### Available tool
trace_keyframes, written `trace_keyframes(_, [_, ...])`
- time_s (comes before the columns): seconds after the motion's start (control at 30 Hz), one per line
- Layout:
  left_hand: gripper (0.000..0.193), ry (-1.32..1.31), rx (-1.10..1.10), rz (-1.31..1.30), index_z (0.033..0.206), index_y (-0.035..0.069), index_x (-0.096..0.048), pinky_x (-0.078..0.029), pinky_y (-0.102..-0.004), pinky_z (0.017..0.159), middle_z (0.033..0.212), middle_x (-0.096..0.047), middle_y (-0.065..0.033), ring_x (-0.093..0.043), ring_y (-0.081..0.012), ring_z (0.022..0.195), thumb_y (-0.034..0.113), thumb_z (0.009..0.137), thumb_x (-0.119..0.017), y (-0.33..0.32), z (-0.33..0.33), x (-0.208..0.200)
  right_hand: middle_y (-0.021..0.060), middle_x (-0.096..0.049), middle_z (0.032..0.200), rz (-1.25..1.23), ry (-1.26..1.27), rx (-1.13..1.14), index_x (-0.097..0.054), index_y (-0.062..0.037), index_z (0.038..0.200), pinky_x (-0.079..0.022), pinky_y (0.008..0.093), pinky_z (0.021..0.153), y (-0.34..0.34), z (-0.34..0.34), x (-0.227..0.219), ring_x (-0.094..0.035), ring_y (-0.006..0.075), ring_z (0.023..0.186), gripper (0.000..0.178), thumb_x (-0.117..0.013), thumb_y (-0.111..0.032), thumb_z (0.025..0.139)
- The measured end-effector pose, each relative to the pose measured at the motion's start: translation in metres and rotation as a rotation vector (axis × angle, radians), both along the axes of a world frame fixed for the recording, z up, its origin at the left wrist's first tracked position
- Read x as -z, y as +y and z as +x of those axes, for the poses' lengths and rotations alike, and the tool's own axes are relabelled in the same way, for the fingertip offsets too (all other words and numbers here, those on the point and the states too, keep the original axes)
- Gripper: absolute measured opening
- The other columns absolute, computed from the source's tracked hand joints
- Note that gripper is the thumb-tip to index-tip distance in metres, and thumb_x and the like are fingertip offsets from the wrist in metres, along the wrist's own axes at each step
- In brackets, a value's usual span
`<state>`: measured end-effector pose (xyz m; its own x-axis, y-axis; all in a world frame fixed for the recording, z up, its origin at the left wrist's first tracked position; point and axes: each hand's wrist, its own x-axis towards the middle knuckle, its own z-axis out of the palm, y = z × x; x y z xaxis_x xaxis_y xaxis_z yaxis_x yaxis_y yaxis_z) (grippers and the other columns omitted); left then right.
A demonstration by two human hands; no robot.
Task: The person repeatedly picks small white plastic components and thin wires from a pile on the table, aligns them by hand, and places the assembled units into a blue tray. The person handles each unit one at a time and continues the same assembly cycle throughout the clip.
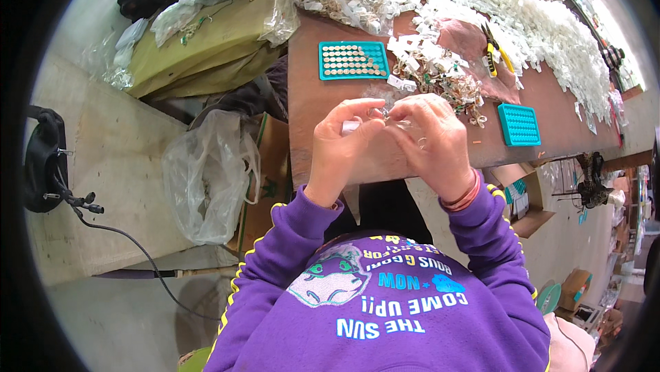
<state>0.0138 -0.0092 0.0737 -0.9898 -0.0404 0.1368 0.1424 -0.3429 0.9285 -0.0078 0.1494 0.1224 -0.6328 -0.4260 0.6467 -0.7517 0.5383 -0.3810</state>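
My left hand [342, 139] and my right hand [434, 139] meet above the near edge of the brown table [309, 145], thumbs and fingers pinched together. Between the fingertips is a small shiny metal piece [383, 113], too small to name surely. A white tag [351, 126] shows at my left palm. Just beyond the hands lies a heap of small tagged jewellery pieces [450, 83]. Past my left hand, a teal tray [353, 45] holds rows of round pale-gold discs. Right of my right hand, another teal tray [519, 125] shows rows of pits.
Yellow-handled pliers [496, 51] lie on a reddish cloth [459, 31]. White tags and clear packets [522, 21] are piled along the far side. At left are a clear plastic bag [210, 172] by a cardboard box [265, 159] and a yellow-green wrapped bundle [206, 42].
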Motion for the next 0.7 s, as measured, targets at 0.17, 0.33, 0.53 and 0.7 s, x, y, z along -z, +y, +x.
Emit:
trace_keyframes(0.17, [0.025, -0.002, 0.008, -0.042, 0.107, 0.002, -0.067, -0.047, -0.0201, 0.077, 0.097, -0.067, -0.0020, -0.060, -0.0068, 0.088, 0.000, 0.082, -0.069, 0.000, 0.004, 0.002, 0.0090, -0.060, 0.082, -0.043, 0.032, -0.006, -0.057, -0.0054, 0.087, -0.047, 0.0386, 0.074, -0.006, 0.002, 0.010, -0.060, 0.0295, 0.081, 0.021, -0.070, -0.002, 0.071])
trace_keyframes(0.33, [0.023, 0.023, 0.024, -0.066, 0.104, 0.002, -0.067, -0.048, -0.0214, 0.080, 0.096, -0.067, -0.0022, -0.060, -0.0079, 0.090, 0.001, 0.081, -0.070, -0.002, 0.005, 0.003, 0.0106, -0.061, 0.083, -0.040, 0.013, -0.046, -0.058, -0.0044, 0.085, -0.050, 0.0380, 0.071, -0.006, 0.004, 0.013, -0.061, 0.0301, 0.082, 0.019, -0.067, 0.003, 0.070])
trace_keyframes(0.53, [0.028, -0.004, 0.011, -0.068, 0.108, 0.003, -0.063, -0.048, -0.0209, 0.075, 0.094, -0.065, -0.0021, -0.057, -0.0055, 0.084, 0.004, 0.081, -0.071, -0.001, 0.007, 0.006, 0.0113, -0.064, 0.085, -0.114, -0.096, -0.048, -0.062, -0.0033, 0.091, -0.053, 0.0341, 0.069, -0.007, 0.007, 0.017, -0.065, 0.0273, 0.079, 0.022, -0.066, 0.005, 0.071])
trace_keyframes(0.7, [0.046, -0.288, 0.118, 0.467, 0.130, 0.003, -0.046, -0.046, -0.0218, 0.074, 0.098, -0.063, -0.0033, -0.057, -0.0073, 0.082, 0.022, 0.092, -0.063, -0.010, 0.004, 0.019, 0.0049, -0.067, 0.082, -0.403, -0.604, -0.051, -0.062, 0.0005, 0.094, -0.052, 0.0243, 0.067, -0.004, 0.007, 0.027, -0.066, 0.0112, 0.077, 0.016, -0.069, 0.004, 0.080])
